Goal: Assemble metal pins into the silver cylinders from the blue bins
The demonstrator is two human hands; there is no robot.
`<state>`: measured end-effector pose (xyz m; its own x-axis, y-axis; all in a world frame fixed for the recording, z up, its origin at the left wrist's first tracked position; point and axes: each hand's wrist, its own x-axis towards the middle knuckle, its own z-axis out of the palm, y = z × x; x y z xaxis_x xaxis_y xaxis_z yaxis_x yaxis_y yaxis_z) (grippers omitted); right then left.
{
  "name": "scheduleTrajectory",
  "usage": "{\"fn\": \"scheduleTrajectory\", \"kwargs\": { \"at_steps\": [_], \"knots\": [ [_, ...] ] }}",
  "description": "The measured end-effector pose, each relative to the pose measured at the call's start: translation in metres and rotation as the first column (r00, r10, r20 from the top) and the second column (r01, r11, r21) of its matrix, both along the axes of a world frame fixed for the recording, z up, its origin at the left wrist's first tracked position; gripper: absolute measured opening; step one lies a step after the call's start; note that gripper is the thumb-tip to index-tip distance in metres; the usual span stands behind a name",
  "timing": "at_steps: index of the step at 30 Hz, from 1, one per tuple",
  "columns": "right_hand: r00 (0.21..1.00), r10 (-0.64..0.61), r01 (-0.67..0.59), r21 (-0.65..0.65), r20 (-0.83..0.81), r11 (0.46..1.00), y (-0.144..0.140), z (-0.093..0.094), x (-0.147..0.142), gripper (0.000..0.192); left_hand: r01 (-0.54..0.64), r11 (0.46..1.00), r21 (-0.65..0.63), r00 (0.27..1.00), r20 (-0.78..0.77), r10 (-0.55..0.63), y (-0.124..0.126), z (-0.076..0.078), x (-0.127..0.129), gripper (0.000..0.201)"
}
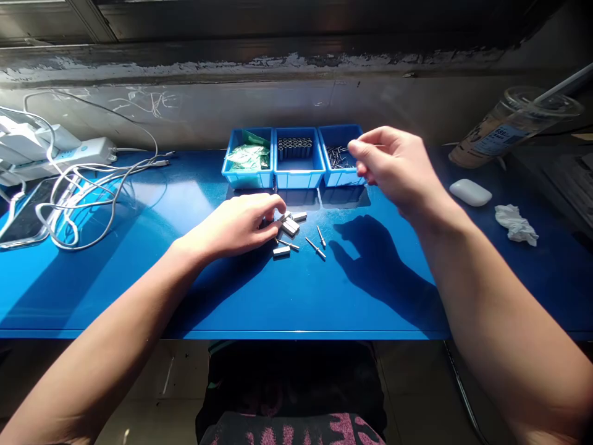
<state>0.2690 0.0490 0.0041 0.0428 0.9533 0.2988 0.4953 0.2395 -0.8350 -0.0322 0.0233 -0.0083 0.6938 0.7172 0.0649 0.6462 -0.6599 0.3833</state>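
Note:
My left hand [248, 224] rests on the table with thumb and forefinger curved and apart, its fingertips beside a small group of short silver metal bars [290, 226]. Another short bar [281, 251] lies nearer the front edge. Just right of the thumb is a blind rivet [288, 245], and two more, a longer rivet [315, 248] and a shorter-looking rivet [321, 236], lie further right. Above the right blue bin [345, 179], which holds many loose rivets [340, 158], my right hand [393, 164] is raised in a pinch. What sits between its fingertips is too small to make out.
Left of that bin stand a blue bin [300, 179] of upright metal tubes and another bin [248, 180] with green-and-clear packets. White cables [99, 204] and a power strip [83, 156] occupy the left. A drink cup [500, 133], white case [471, 192] and crumpled tissue [516, 224] are right.

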Motion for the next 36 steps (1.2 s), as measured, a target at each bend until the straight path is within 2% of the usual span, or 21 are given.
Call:
{"fn": "scheduleTrajectory", "kwargs": {
  "at_steps": [2, 4, 7, 11, 20, 28, 36],
  "knots": [
    [0.960, 0.186, -0.194, 0.016, 0.207, 0.981, -0.014, 0.000, -0.019, 0.025, 0.015, 1.000, 0.007, 1.000, 0.010, -0.016, 0.000, 0.000, 0.000, 0.020],
    [0.862, 0.357, -0.396, 0.037, 0.361, 0.918, -0.025, -0.004, -0.036, 0.030, 0.031, 0.999, 0.020, 0.999, 0.019, -0.032, -0.001, 0.001, 0.000, 0.013],
    [0.727, 0.481, -0.548, -0.008, 0.490, 0.837, -0.032, -0.016, -0.051, 0.043, 0.039, 0.999, 0.022, 0.998, 0.038, -0.040, -0.001, 0.001, 0.001, 0.011],
    [0.677, 0.505, -0.565, -0.062, 0.535, 0.823, -0.031, -0.027, -0.056, 0.038, 0.032, 0.999, -0.009, 0.999, 0.038, -0.032, -0.002, 0.002, 0.001, 0.014],
    [0.683, 0.477, -0.551, -0.039, 0.553, 0.834, -0.031, -0.029, -0.058, 0.032, 0.019, 1.000, -0.022, 1.000, 0.013, -0.019, -0.003, 0.001, 0.003, 0.025],
    [0.669, 0.473, -0.538, -0.065, 0.573, 0.840, -0.031, -0.028, -0.057, 0.032, 0.029, 1.000, -0.008, 1.000, 0.009, -0.029, -0.001, -0.002, 0.002, 0.021],
    [0.660, 0.492, -0.569, -0.050, 0.568, 0.821, -0.031, -0.028, -0.057, 0.033, -0.014, 0.999, -0.037, 1.000, -0.006, 0.014, -0.003, 0.002, 0.007, 0.032]
  ]
}}
